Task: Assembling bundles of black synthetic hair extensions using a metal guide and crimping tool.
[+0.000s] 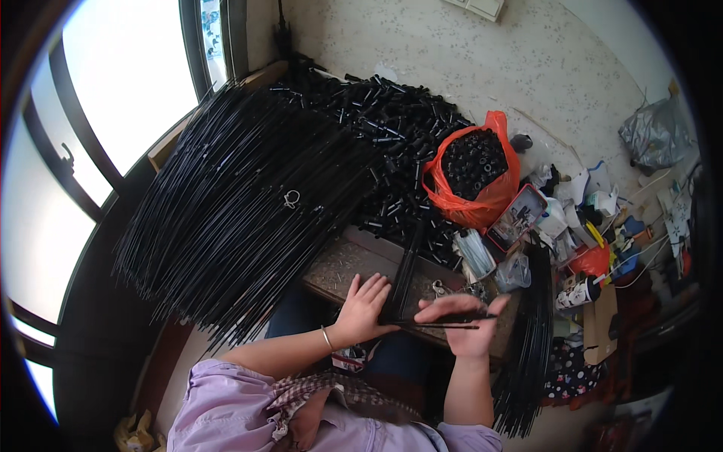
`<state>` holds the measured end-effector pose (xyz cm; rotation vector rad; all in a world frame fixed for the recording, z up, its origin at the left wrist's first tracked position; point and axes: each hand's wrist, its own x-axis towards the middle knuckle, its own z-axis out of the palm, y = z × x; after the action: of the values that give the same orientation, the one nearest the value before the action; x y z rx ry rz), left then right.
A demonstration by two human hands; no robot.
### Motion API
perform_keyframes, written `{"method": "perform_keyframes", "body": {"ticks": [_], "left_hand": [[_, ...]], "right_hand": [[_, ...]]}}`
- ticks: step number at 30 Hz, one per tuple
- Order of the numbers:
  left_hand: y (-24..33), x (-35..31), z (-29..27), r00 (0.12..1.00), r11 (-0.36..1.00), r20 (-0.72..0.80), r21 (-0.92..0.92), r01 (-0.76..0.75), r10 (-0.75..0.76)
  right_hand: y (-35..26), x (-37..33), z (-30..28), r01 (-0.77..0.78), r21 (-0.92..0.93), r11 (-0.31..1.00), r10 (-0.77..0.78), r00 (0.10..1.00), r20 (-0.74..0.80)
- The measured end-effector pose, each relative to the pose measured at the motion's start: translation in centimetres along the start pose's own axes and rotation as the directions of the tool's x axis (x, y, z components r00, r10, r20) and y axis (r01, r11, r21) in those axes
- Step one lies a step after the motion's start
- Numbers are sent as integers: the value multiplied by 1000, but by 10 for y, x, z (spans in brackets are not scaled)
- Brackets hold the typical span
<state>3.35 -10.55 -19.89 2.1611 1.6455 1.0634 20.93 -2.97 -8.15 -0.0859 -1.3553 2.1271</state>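
Observation:
My left hand (364, 309) lies flat at the near edge of the worn work board (331, 270), fingers stretched and thumb pointing right. Beside its fingertips, a narrow bundle of black rods (407, 267) runs away from me across the board. My right hand (468, 331) is turned palm up, fingers loosely curled. A few thin black rods (444, 325) lie across its palm, held between fingers and thumb; their left ends reach toward my left thumb. Small metal bits (438, 288) sit on the board beyond my right hand.
A wide sheaf of long black rods (241, 203) fills the left, with a heap of short black tubes (384, 120) behind. An orange bag (493, 207) holds black rings. Another rod bundle (527, 339) hangs at the right edge, near clutter and a spray can (576, 294).

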Motion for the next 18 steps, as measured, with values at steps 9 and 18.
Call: {"method": "perform_keyframes", "body": {"ticks": [9,18], "left_hand": [[-15,33,-5,551,650,448,-93,-754,704],[-17,38,-8,643,705,315,-139,-696,698]], "right_hand": [[77,17,-59,-173,-226,959,-86,582,-809],[55,61,-51,-131,-511,849,-277,714,-643]]}}
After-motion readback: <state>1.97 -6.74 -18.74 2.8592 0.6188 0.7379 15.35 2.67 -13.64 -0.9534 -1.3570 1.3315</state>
